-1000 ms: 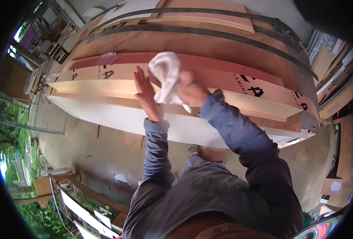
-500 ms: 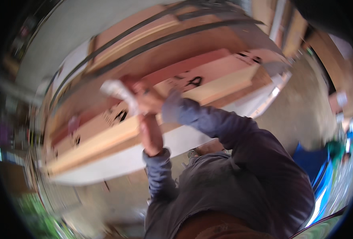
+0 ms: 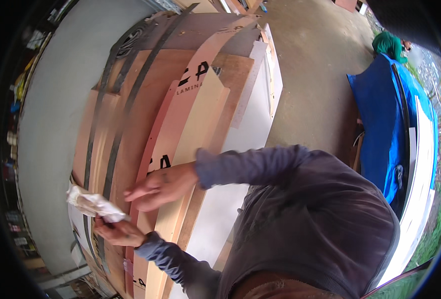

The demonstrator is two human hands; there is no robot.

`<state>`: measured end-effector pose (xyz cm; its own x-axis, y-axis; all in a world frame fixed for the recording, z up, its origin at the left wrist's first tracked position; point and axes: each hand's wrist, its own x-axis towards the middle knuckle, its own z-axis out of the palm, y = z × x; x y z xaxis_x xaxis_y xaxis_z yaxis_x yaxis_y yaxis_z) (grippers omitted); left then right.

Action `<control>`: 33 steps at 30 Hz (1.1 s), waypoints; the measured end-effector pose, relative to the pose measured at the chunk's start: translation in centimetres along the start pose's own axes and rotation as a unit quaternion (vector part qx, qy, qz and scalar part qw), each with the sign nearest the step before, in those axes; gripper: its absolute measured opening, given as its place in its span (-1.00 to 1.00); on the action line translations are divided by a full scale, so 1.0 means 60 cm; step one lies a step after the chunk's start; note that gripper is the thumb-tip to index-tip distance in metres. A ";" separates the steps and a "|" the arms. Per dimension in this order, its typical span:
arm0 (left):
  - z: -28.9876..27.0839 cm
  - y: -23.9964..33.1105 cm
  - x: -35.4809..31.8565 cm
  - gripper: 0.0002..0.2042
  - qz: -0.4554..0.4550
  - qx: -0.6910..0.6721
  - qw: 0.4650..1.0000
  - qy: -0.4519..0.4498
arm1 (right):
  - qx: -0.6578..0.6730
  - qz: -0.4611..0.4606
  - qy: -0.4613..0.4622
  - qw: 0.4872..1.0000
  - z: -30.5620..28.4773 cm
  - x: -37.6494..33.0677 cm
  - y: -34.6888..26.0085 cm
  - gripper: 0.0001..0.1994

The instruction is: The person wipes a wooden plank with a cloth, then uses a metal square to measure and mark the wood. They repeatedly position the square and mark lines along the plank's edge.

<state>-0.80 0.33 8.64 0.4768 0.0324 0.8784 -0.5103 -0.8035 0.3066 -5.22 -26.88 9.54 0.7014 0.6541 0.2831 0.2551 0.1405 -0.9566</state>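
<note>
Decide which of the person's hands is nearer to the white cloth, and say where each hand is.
Left. The left hand grips the cloth near its lower edge; the right hand is open, apart from it, to its right in the picture.

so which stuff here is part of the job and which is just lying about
Apparently in the work:
white cloth, in the left hand
pink board and pale wooden strip, near the right hand

Probably just lying about:
blue tarp
long white sheet
</note>
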 end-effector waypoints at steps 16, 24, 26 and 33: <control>0.263 0.162 -0.011 -0.73 -0.186 0.077 0.933 -0.297 | -0.147 0.233 0.287 0.918 -0.497 -0.645 0.238 -0.57; 0.473 0.378 -0.021 -0.67 0.001 0.206 0.928 -0.311 | 0.025 0.153 0.470 0.869 -0.797 -0.714 0.205 -0.62; 0.506 0.423 -0.019 -0.67 -0.144 0.134 0.930 -0.310 | 0.031 0.129 0.458 0.879 -0.850 -0.703 0.167 -0.65; 0.517 0.431 -0.054 -0.74 -0.275 0.075 0.913 -0.291 | -0.097 0.077 0.265 0.956 -0.922 -0.620 0.122 -0.66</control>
<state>6.64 -39.00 2.33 0.9532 0.1691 0.2505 0.0035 -0.8349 0.5503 7.35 -91.30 -4.19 0.9663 0.1800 0.1839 0.2041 -0.1008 -0.9738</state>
